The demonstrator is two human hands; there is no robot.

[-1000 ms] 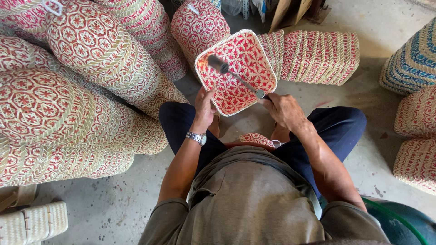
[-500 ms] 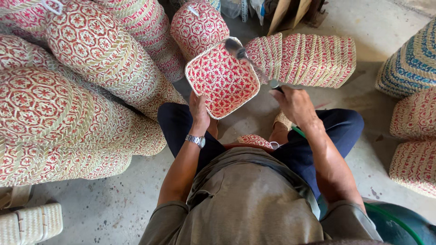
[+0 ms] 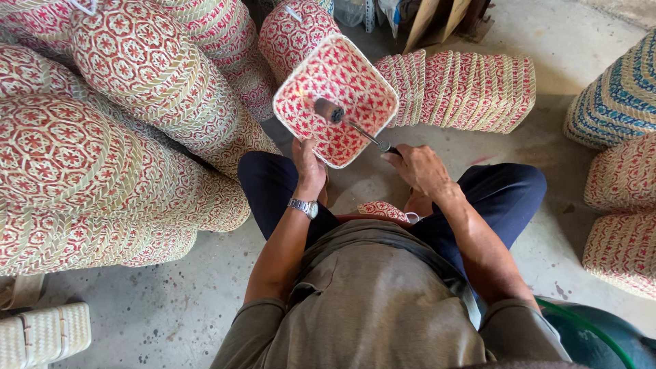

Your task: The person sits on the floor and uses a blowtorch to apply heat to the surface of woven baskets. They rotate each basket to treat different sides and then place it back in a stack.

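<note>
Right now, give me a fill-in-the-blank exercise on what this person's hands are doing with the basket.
1. The left hand holds a square woven basket patterned in cream and ____.
2. The right hand holds a thin tool whose dark tip points ____ the basket.
3. A metal wristwatch sits on the ____ wrist.
4. The striped basket at the right edge is cream and ____.

Missing words: red; into; left; blue

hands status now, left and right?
Left hand: closed on the edge of the red-and-white woven basket.
Right hand: closed on a thin metal tool pointed into the basket.
</note>
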